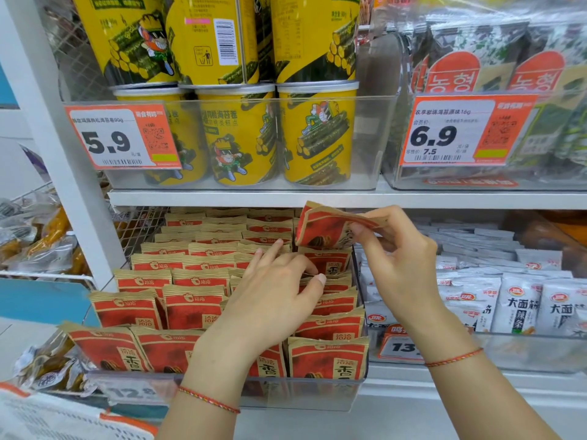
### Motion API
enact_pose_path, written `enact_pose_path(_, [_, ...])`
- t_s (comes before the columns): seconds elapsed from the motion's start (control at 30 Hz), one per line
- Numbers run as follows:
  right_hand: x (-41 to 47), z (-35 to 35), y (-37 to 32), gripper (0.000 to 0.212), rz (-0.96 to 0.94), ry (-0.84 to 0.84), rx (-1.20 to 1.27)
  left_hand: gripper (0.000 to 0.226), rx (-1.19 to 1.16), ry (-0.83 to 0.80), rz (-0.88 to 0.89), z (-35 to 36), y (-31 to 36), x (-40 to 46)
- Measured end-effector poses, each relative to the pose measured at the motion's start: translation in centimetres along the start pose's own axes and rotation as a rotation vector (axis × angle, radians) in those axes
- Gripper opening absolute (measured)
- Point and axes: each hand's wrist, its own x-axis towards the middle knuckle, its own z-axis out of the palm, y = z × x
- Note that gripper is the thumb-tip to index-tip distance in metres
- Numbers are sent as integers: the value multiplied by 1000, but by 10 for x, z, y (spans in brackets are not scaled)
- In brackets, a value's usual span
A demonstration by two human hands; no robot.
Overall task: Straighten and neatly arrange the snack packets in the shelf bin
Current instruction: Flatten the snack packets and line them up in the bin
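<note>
The clear plastic shelf bin [317, 393] sits on the lower shelf and holds red-and-tan snack packets [190, 304] standing upright in rows, front to back. The left hand [273, 293] reaches in palm-down over the right-hand column, wrist bent slightly upward. Its index and middle fingers [270, 249] are extended across the packet tops, while the thumb and a curled finger appear to pinch the top edge of one packet [328, 265] in that column — the exact contact is partly hidden.

The right hand [400, 249] is raised above the rear right corner of the bin, just under the upper shelf edge [222, 198]. Its thumb and fingers are curled around a single lifted packet [324, 228], which is tilted and bent, clear of the rows below.

Each wrist carries a thin red cord bracelet [208, 398]. White snack packets [521, 303] fill the neighbouring bin to the right; yellow seaweed-roll cans [317, 134] stand on the upper shelf.
</note>
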Motion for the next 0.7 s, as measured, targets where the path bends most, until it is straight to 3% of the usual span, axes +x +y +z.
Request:
enact_pose_path(0.17, [-3,1,10,3,54,-57,-120,38,-6,-12,-7,-1,1,0])
enact_pose_path(0.33, [0,5,25,17,188,-243,-368,37,-14,-19,-9,-1,1,-1])
enact_pose_path(0.43, [6,4,23,26,251,-240,-356,38,-19,-18,-4,-1,0,-2])
enact_pose_path(0.53, [10,1,19,24,223,-202,-299,38,-21,-15,-3,0,-1,-1])
enact_pose_path(0.7, [9,8,11,33,126,-360,-435,39,-13,-13,-4,0,-1,-1])
